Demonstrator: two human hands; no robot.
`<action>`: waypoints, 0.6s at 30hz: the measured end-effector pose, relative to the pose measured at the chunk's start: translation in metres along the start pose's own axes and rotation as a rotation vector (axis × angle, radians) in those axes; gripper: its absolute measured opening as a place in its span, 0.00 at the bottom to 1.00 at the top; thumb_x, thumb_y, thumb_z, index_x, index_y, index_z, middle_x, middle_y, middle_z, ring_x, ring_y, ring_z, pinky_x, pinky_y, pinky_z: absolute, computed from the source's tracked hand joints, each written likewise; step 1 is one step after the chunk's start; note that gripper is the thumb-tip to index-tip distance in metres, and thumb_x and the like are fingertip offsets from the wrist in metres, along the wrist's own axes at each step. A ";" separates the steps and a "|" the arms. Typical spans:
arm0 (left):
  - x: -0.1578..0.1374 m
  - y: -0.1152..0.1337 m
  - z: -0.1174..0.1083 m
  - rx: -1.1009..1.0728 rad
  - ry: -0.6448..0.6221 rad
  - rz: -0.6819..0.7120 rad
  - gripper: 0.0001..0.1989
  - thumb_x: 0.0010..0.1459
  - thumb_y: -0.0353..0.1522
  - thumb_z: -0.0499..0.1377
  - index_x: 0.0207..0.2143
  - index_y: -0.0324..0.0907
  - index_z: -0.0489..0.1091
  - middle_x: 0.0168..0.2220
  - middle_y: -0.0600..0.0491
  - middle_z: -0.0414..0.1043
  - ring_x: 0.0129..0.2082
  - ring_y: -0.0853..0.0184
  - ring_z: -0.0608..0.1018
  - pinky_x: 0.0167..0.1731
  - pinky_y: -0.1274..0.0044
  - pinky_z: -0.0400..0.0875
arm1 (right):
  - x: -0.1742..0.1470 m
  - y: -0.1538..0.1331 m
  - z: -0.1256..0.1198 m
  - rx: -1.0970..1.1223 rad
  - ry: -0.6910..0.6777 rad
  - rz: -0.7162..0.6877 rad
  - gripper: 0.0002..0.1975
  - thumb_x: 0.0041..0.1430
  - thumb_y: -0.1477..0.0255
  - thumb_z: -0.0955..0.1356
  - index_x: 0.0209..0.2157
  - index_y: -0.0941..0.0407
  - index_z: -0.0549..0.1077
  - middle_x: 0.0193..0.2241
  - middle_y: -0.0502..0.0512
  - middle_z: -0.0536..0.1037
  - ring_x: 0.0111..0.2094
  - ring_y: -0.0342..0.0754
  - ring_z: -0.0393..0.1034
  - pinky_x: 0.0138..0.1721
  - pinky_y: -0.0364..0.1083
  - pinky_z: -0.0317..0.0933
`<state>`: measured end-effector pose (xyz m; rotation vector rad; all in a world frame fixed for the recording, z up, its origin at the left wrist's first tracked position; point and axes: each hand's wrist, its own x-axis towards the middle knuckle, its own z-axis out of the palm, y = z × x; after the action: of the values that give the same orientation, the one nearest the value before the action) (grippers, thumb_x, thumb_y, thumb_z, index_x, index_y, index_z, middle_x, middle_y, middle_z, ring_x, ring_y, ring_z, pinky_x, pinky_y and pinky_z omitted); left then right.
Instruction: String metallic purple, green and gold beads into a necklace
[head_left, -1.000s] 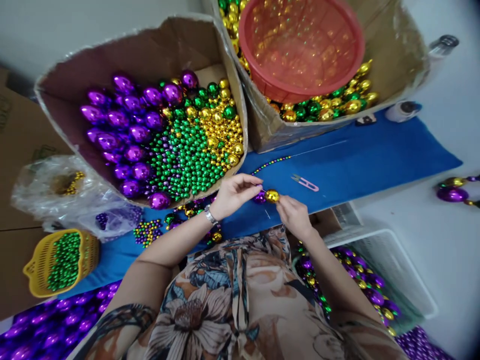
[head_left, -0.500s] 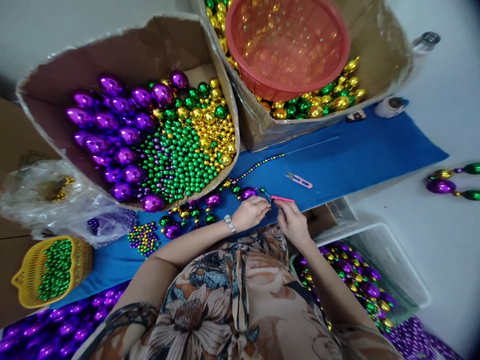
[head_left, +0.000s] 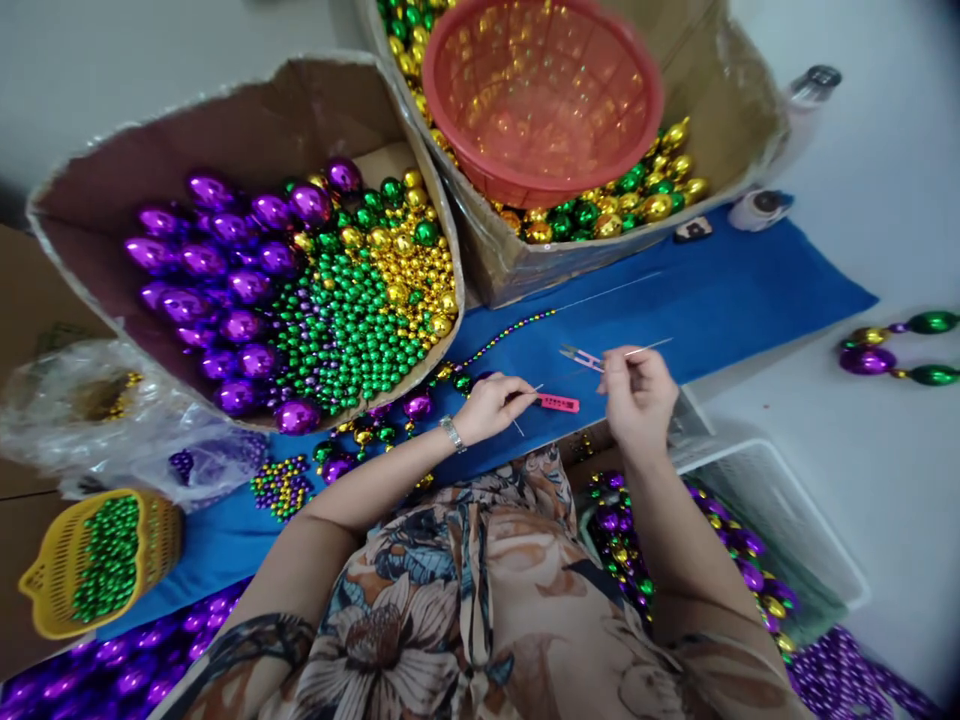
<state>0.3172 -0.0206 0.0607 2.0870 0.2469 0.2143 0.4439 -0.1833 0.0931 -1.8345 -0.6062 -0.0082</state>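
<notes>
My left hand (head_left: pixel 489 408), with a wristwatch, is closed in a pinch on thin pale thread (head_left: pixel 519 430), whose ends stick out past the fingertips. Just beyond those fingertips lies a small pink bar with dark marks (head_left: pixel 559 403). Over to the right, my right hand (head_left: pixel 639 400) is raised, its fingers pinched on a thin needle (head_left: pixel 651 347) that points right. Pink thread snips (head_left: pixel 581 357) lie partly behind that hand. A strand of small beads (head_left: pixel 514 328) runs along the blue cloth (head_left: pixel 757 285), and large beads (head_left: pixel 418 404) sit left of my left hand.
Behind the cloth stand two cardboard boxes of shiny beads (head_left: pixel 97 190), one bearing a red basket (head_left: pixel 544 180). A yellow basket (head_left: pixel 161 530) is at the left. A white crate (head_left: pixel 817 520) stands at the lower right. Small bottles (head_left: pixel 759 210) are at the far right.
My hands have moved apart: the right one has gone right and upward with the needle. More of the pink bar shows now. The view has shifted slightly.
</notes>
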 end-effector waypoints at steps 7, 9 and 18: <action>0.004 0.000 -0.028 -0.167 -0.033 -0.060 0.15 0.61 0.42 0.57 0.32 0.39 0.75 0.29 0.51 0.78 0.28 0.68 0.76 0.31 0.78 0.68 | 0.056 0.049 -0.009 0.165 0.293 0.144 0.18 0.61 0.52 0.62 0.33 0.53 0.64 0.29 0.47 0.69 0.18 0.36 0.58 0.19 0.39 0.55; 0.003 0.001 -0.034 -0.229 -0.045 -0.106 0.17 0.60 0.44 0.58 0.31 0.39 0.74 0.27 0.51 0.77 0.26 0.70 0.76 0.29 0.79 0.68 | 0.069 0.075 -0.014 0.087 0.286 0.252 0.19 0.61 0.51 0.61 0.34 0.54 0.65 0.28 0.48 0.70 0.18 0.36 0.59 0.19 0.39 0.54; -0.005 0.018 -0.049 -0.530 0.036 -0.201 0.17 0.56 0.45 0.62 0.32 0.38 0.74 0.28 0.50 0.78 0.29 0.70 0.77 0.32 0.79 0.72 | 0.103 0.104 -0.019 -0.952 -0.075 0.210 0.25 0.64 0.58 0.60 0.56 0.58 0.69 0.48 0.68 0.73 0.37 0.53 0.71 0.33 0.47 0.58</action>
<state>0.3014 0.0097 0.1006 1.5238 0.3748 0.1734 0.5810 -0.1825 0.0385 -2.8252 -0.4861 -0.1031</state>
